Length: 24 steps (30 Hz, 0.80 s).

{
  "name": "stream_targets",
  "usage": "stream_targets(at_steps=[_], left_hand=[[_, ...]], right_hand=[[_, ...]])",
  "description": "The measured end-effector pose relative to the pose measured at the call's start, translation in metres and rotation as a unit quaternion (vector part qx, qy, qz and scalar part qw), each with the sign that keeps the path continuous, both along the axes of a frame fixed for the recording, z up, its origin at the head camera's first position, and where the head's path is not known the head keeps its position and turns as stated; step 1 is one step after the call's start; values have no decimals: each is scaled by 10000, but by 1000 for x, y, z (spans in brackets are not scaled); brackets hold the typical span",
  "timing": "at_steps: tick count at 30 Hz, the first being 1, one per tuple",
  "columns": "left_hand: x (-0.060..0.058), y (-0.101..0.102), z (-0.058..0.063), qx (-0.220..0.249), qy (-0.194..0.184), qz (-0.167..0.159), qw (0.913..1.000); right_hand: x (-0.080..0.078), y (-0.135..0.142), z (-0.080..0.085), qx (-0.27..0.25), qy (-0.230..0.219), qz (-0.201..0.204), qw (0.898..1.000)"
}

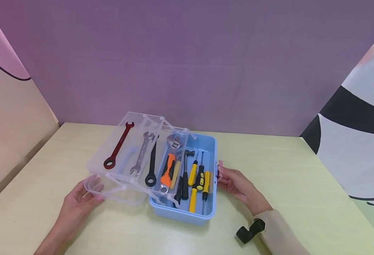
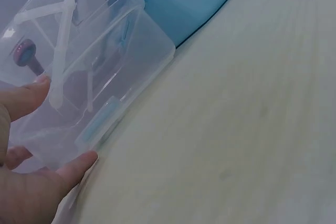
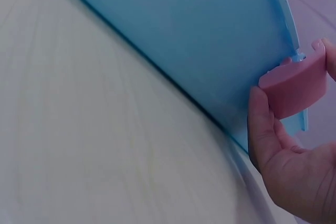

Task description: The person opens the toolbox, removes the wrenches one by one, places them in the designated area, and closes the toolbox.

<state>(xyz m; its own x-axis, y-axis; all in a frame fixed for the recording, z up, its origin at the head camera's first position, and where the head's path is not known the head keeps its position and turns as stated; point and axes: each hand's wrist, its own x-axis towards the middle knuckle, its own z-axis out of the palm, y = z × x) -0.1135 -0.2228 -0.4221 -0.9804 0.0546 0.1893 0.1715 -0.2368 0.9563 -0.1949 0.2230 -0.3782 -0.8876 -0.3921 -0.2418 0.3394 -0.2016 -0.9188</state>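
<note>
the blue toolbox is standing open on the worktop between the two hands, its long axis running away from the person. the right hand is being nearer to the base, pinching the pink latch on its right wall. the left hand is gripping the clear lid, which is extending leftward from the base. no brand or label is showing readable writing.
</note>
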Motion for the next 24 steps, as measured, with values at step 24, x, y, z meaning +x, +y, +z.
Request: stream_targets(at_steps=[24], left_hand=[[-2,1,2,-762,-337,582,9948]], right_hand=[[1,0,5,213,-97,-55,9997]])
